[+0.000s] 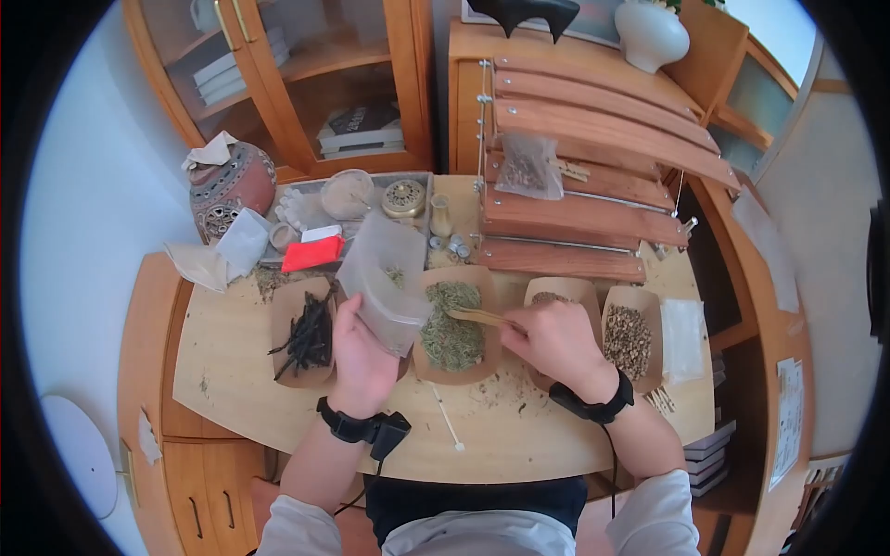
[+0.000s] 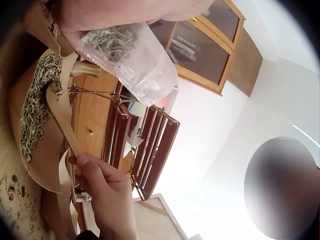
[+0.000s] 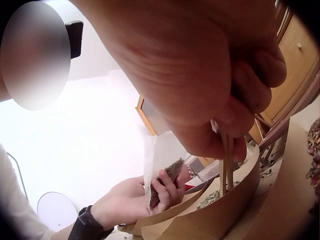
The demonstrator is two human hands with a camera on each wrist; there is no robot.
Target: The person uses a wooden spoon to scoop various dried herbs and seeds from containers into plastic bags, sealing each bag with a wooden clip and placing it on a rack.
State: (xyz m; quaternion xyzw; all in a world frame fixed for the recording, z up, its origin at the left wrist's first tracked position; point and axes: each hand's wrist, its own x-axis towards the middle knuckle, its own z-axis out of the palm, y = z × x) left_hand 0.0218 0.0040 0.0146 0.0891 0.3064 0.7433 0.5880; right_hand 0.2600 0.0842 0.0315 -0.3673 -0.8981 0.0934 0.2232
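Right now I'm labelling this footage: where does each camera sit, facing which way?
Head: on the head, facing forward and down at the pale wooden table; left hand, right hand and forearms show.
Left wrist: on that wrist, facing past the translucent plastic bag to the brown paper herb tray; both hands show.
Right wrist: on that wrist, facing the tray and left hand; both hands show.
Wrist views share the slim wooden utensil.
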